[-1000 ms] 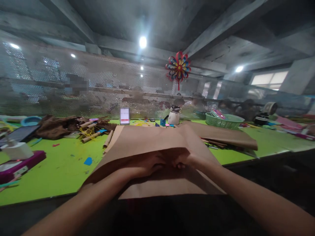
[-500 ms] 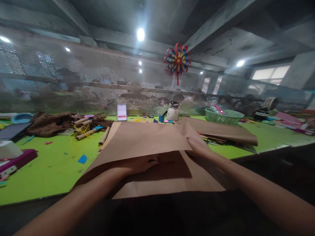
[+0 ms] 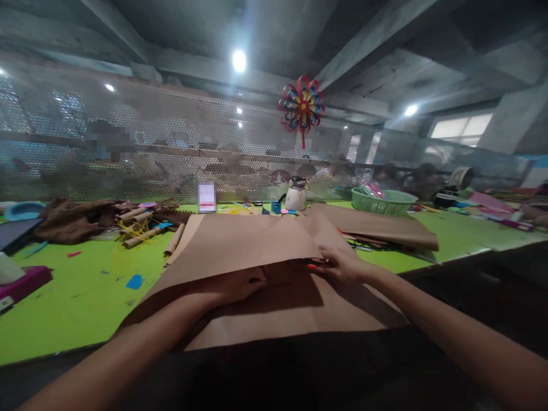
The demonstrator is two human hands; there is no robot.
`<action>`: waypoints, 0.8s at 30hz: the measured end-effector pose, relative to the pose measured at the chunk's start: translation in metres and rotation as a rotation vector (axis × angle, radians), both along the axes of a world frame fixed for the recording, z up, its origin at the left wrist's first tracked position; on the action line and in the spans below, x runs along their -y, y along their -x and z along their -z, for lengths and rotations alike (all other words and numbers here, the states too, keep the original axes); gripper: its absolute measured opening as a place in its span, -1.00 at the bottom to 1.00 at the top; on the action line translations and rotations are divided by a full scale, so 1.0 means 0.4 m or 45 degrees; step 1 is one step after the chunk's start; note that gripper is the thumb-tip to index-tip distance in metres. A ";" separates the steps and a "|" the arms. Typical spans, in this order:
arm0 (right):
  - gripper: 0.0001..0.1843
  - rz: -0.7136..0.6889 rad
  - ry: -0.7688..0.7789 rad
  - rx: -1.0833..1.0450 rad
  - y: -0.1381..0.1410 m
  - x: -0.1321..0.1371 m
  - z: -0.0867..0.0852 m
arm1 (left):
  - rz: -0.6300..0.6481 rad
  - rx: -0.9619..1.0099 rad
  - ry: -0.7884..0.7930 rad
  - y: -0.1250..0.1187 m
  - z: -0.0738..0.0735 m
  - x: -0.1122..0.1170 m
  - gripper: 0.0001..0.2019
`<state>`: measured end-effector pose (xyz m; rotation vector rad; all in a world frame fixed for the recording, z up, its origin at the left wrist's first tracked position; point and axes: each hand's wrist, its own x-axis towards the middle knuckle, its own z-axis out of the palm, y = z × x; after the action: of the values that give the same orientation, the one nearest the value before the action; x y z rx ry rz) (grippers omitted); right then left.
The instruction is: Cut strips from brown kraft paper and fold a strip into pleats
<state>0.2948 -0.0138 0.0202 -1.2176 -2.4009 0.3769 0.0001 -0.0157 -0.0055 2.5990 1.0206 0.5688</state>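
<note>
A large sheet of brown paper lies folded over in front of me, its loose upper flap raised above the lower layer. My left hand reaches under this flap with its fingers curled against the paper; the fingertips are partly hidden. At the flap's right front edge, my right hand is closed around a small red-and-dark tool. That tool points left along the edge of the flap. Its kind is hard to make out, because fingers and paper cover part of it.
On the green table lie brown paper rolls with yellow strands, brown cloth-like material and a purple box. Behind the paper stand a phone, a white jug and a green basket. More folded brown paper lies right.
The red-and-dark tool now shows in my right hand at the flap's edge. My left hand stays under the flap. The whole view has shifted slightly.
</note>
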 end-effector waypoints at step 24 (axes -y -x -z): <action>-0.66 -0.285 0.161 0.086 -0.051 0.051 -0.022 | 0.117 -0.023 -0.059 -0.002 -0.013 0.005 -0.72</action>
<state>0.3151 -0.0342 0.0291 -1.0297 -2.6149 0.5717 0.0009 -0.0176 -0.0004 2.6803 0.8982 0.5543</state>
